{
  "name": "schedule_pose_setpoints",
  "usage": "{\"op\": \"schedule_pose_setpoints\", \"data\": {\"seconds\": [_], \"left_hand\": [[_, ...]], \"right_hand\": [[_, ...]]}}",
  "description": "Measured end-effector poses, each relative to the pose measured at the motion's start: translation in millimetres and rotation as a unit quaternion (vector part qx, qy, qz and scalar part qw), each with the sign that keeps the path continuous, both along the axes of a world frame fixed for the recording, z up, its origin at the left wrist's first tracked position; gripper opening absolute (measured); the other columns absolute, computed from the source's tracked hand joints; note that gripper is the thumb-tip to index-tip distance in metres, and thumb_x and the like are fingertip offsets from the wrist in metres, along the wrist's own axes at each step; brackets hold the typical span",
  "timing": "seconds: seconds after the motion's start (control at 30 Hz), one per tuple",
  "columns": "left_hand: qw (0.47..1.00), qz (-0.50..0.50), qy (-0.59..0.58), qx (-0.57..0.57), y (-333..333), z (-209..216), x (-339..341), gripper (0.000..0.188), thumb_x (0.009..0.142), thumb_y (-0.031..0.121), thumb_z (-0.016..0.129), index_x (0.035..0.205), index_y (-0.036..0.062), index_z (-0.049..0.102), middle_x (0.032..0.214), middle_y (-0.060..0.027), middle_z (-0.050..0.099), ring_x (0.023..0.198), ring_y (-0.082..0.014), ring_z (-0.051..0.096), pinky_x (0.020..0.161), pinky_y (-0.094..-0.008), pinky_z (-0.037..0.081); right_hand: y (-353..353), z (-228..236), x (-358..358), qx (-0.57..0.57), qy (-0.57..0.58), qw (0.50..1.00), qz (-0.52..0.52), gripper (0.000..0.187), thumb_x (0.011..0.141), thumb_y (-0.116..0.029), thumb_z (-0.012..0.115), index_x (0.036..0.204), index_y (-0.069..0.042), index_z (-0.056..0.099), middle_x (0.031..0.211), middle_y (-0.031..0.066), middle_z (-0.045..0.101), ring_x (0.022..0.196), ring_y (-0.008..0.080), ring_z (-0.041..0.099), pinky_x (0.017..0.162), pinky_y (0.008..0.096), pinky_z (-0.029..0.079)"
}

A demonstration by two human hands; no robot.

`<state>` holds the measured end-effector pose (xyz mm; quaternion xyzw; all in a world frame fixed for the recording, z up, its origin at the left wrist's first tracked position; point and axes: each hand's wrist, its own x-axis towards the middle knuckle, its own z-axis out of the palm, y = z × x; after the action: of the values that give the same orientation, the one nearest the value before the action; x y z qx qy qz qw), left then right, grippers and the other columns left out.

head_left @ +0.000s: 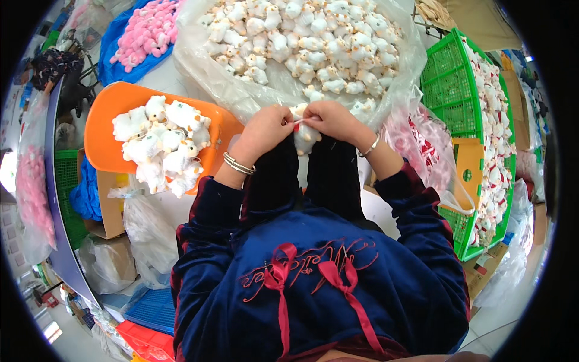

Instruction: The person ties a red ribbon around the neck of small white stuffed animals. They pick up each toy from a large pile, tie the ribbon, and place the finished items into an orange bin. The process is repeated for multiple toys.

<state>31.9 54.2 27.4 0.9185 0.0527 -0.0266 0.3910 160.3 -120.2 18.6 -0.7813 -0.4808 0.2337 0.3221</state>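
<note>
A small white plush toy [307, 140] is between my hands, above my lap, its top partly covered by my fingers. My left hand [265, 131] pinches one side of a thin pale strip with a small red part [296, 127] at the toy's neck. From the other side, my right hand [339, 123] pinches the strip, fingertips close to the left ones. What exactly the strip is, I cannot make out. Right in front of both hands lies a big clear plastic bag [274, 90] with a heap of white plush toys [301, 42].
On my left, an orange chair [99, 130] carries several white plush toys [160, 142]. Pink plush pieces [145, 33] lie on blue sheeting behind it. To the right are a clear bag of red and pink pieces [422, 142] and a green crate [446, 90] of white toys with red parts.
</note>
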Motion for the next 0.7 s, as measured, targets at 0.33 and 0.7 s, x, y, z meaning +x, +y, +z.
{"op": "schedule_pose_setpoints", "data": {"seconds": [0.33,0.7], "left_hand": [[0.975,-0.075,-0.113,-0.179,4.3,8.6,-5.9,0.022,0.087,0.022,0.066,0.094,0.0013,0.067,0.083,-0.0128,0.068,0.075,-0.0246,0.066,0.068,-0.0378,0.051],[0.886,-0.236,-0.075,-0.391,7.8,135.3,-77.9,0.027,0.093,0.017,0.062,0.115,0.0017,0.064,0.073,0.0014,0.056,0.068,-0.0059,0.05,0.06,-0.0252,0.042]], "right_hand": [[-10.3,-3.7,-2.3,0.013,0.0,0.999,-0.048,0.019,0.083,-0.019,0.073,0.084,-0.001,0.068,0.071,0.0127,0.065,0.062,0.0198,0.061,0.059,0.0327,0.048],[-9.6,-26.4,7.1,0.043,0.056,0.997,-0.036,0.016,0.083,-0.015,0.073,0.081,-0.001,0.066,0.061,0.0048,0.057,0.055,0.0125,0.052,0.053,0.0296,0.043]]}}
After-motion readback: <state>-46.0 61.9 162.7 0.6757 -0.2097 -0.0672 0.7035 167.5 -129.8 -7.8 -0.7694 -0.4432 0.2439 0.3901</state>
